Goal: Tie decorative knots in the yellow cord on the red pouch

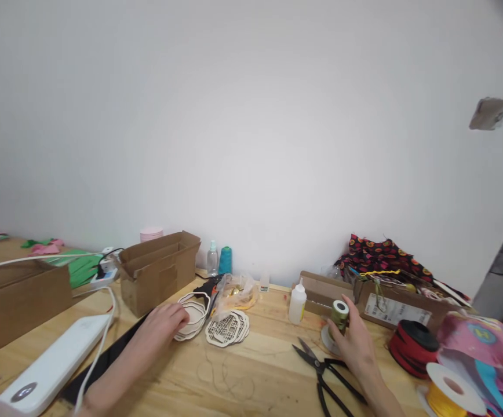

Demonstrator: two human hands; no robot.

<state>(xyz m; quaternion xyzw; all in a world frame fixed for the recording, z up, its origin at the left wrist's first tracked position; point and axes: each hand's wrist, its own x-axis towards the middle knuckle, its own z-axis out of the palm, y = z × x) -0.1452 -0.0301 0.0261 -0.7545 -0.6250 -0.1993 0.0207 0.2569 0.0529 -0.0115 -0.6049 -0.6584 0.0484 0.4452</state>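
My left hand point(168, 321) has its fingers curled at the near left edge of a loose stack of thin, pale wavy-edged frames point(196, 315); its fingertips are partly hidden. Just right of them lies a pile of pale lattice cutouts point(226, 329). On the right, my right hand point(358, 341) is closed around an olive-green thread spool point(339, 315), its thumb on the near side. A pale disc-like base point(327, 341) shows beside the spool. Black-handled scissors point(319, 366) lie partly spread to the left of my right wrist.
A white squeeze bottle point(297, 304) stands left of the spool. Cardboard boxes point(160, 272) flank the work area. Red ribbon point(413, 347) and a yellow spool point(454, 391) sit at right. A white power bank point(54, 365) with its cable lies at left; loose thread point(229, 382) trails in front.
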